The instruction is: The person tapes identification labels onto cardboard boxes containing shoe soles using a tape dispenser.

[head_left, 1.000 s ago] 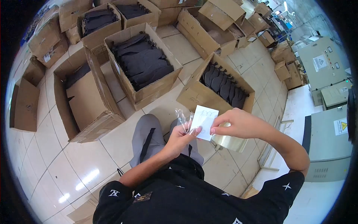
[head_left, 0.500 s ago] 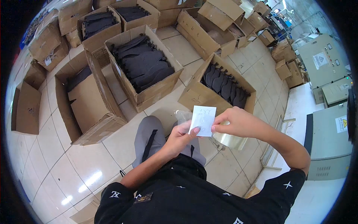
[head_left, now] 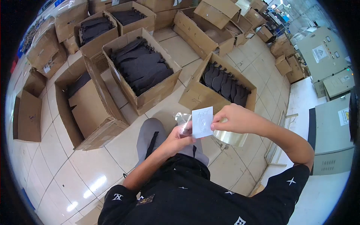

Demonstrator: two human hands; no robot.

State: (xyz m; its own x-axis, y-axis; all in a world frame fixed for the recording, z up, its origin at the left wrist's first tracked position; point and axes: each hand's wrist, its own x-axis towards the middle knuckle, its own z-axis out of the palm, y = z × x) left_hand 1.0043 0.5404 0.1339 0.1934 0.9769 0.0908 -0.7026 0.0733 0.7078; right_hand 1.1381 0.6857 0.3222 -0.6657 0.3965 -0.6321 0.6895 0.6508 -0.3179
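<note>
A small white paper slip (head_left: 202, 122) with faint handwriting is held up in front of my lap. My right hand (head_left: 234, 118) pinches its right edge between thumb and fingers. My left hand (head_left: 175, 140) is closed at the slip's left edge, with its fingertips partly hidden behind the paper. A crumpled, shiny piece of clear tape (head_left: 182, 118) sticks up from the left fingers. Below my right hand a wide, yellowish roll of clear tape (head_left: 233, 139) shows; what supports it is hidden.
In front stand open cartons, one (head_left: 180, 95) on the right and another (head_left: 140, 107) in the middle, both with rows of dark flat pieces. At left an open carton (head_left: 101, 133) contains a cardboard sheet. Grey electrical cabinets (head_left: 333, 131) line the right wall.
The slip has shifted slightly left and turned a little. My left thumb has slid off its front to its lower left edge. More of the clear tape shows. The view has shifted slightly.
</note>
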